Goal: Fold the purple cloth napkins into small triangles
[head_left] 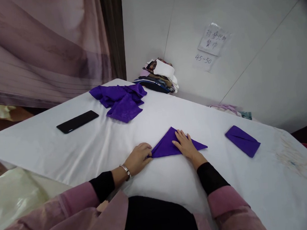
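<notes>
A purple cloth napkin (164, 144), folded into a triangle, lies on the white tablecloth (158, 177) in front of me. Its long edge faces my body and its peak points away. My left hand (138, 158) pinches the left corner between thumb and fingers. On the napkin's right half, my right hand (185, 143) lies flat with the fingers spread. To the right sits another purple napkin (243, 141), folded into a small rectangular packet. Several loose purple napkins (122, 99) are heaped at the back left.
A black phone-like slab (77, 121) lies on the left of the table. Behind the far edge is a stack of folded clothes (158, 76) against the white wall, with more fabric (229, 109) farther right. Paper signs (211, 44) hang on the wall; a pink curtain (46, 49) hangs at left.
</notes>
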Tool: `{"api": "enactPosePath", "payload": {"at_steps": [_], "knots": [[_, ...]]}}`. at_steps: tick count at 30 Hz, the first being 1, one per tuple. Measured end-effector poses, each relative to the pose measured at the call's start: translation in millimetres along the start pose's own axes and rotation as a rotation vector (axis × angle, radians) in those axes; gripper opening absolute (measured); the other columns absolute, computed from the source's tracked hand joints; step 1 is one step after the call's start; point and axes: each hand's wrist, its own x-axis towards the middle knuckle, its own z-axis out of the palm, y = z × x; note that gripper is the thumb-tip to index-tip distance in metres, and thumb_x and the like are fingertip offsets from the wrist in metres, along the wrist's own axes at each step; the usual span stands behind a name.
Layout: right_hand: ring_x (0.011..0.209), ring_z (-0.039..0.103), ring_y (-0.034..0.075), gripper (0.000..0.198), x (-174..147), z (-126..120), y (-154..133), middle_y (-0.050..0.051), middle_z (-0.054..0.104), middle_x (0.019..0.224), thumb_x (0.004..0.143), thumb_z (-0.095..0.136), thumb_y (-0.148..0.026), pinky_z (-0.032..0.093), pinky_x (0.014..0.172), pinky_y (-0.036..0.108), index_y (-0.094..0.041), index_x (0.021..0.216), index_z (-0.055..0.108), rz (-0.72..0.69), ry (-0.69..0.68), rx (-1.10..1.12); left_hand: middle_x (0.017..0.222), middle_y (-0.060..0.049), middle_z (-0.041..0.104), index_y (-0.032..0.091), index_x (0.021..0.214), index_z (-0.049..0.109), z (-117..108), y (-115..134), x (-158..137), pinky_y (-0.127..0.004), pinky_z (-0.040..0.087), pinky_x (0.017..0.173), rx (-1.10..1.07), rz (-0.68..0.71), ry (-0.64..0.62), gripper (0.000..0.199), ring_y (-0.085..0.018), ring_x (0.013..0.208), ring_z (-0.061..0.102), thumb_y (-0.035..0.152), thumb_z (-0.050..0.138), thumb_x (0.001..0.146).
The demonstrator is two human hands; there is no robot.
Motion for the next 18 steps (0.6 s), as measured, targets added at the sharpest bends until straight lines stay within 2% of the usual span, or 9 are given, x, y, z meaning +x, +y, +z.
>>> {"api": "enactPosePath", "payload": {"at_steps": [3,6,10,14,18], "knots": [[0.138,0.006,0.021,0.064,-2.6,-6.8,-10.0,0.006,0.016,0.15,0.089,0.026,-0.056,-0.001,0.109,0.047,-0.019,0.142,0.024,-0.054,0.052,0.018,0.102,-0.004,0.058,0.02,0.073,0.058,2.2,-2.0,0.9,-0.036,0.04,0.091,-0.004,-0.004,0.018,0.005,-0.019,0.102,0.05,0.018,0.056,0.077],[0.138,0.008,0.02,0.054,-5.1,-11.4,-26.0,0.005,0.022,0.148,0.09,0.034,-0.048,0.001,0.11,0.046,-0.021,0.137,0.036,-0.225,0.08,0.085,0.103,-0.004,0.059,0.02,0.071,0.057,4.1,-2.7,0.7,-0.037,0.04,0.091,-0.021,-0.021,0.028,0.007,-0.02,0.103,0.05,0.018,0.055,0.077],[0.137,0.012,0.022,0.036,-3.7,-11.2,-47.6,0.004,0.03,0.145,0.085,0.046,-0.029,0.006,0.109,0.05,-0.023,0.118,0.057,-0.44,0.004,0.215,0.106,-0.005,0.059,0.02,0.072,0.058,6.0,-4.0,0.6,-0.04,0.04,0.092,-0.027,-0.012,0.04,0.006,-0.021,0.105,0.051,0.018,0.055,0.078],[0.138,0.011,0.023,0.037,3.1,-7.4,-61.1,0.005,0.028,0.146,0.074,0.051,-0.014,0.006,0.109,0.051,-0.023,0.107,0.063,-0.508,-0.088,0.259,0.109,-0.005,0.059,0.02,0.077,0.059,8.0,-6.7,-1.7,-0.041,0.04,0.094,-0.007,0.007,0.063,0.007,-0.021,0.107,0.051,0.014,0.055,0.076],[0.138,0.008,0.023,0.026,8.1,-4.8,-66.7,0.005,0.026,0.147,0.071,0.056,-0.015,0.006,0.108,0.052,-0.022,0.094,0.065,-0.537,-0.121,0.286,0.113,-0.006,0.058,0.02,0.081,0.061,9.3,-9.1,-5.0,-0.042,0.039,0.097,0.019,0.009,0.073,0.012,-0.022,0.11,0.05,0.012,0.056,0.074]]}}
